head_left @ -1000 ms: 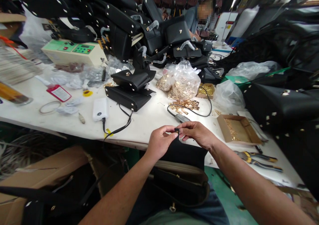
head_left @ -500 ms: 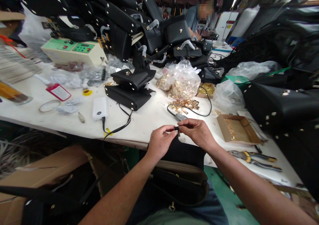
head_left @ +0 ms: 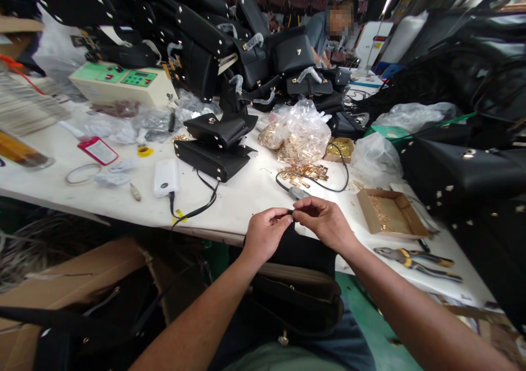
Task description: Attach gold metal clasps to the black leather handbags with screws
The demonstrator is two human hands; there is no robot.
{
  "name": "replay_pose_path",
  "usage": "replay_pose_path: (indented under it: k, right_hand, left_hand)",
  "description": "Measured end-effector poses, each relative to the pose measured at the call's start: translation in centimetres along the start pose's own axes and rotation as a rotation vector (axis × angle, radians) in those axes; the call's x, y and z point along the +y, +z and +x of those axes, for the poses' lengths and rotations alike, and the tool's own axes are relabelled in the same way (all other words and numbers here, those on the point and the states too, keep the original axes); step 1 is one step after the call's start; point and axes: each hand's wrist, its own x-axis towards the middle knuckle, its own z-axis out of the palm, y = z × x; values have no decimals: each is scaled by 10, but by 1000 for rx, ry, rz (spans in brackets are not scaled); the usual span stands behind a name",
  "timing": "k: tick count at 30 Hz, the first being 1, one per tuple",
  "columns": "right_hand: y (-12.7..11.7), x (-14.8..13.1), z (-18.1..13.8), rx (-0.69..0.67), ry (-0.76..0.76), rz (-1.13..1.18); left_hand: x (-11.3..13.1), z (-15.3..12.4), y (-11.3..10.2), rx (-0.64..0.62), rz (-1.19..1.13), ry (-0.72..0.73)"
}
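A black handbag (head_left: 293,291) lies open on my lap, its brown-lined mouth facing up and a small metal clasp at its near side. Its black flap (head_left: 306,253) rises over the table's edge toward my fingers. My left hand (head_left: 264,233) is closed, thumb and fingers pinching the narrow black tab at the flap's end. From the other side my right hand (head_left: 324,224) pinches at the same tab, its fingertips touching or almost touching the left ones. Whether a small metal part sits between the fingertips is hidden.
On the white table (head_left: 242,195) lie gold metal pieces (head_left: 306,172), a cardboard box (head_left: 405,231), pliers (head_left: 415,258), a white power bank (head_left: 166,178) with a cable, and two stacked black bags (head_left: 213,157). More black bags (head_left: 197,36) pile up behind. A person (head_left: 322,28) works beyond.
My fingertips have drawn slightly closer together on the tab, covering more of it. The bag and the table things stay in place; the view shifts a little.
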Motion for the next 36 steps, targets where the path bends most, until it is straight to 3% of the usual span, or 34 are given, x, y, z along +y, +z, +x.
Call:
replay_pose_path:
  k: [9,22,27,36]
  right_hand:
    - [3,1,0,26,-32,32]
    - [5,0,-2,31,-58,29]
    - [6,-4,-3,33,-102,-87]
    - [7,-9,-10,76,-180,-146]
  left_hand:
    - [11,1,-2,-1,-102,-49]
    - [25,3,-1,25,-68,-96]
    - [25,2,1,35,-48,-87]
    - [23,-1,-3,-52,-72,-72]
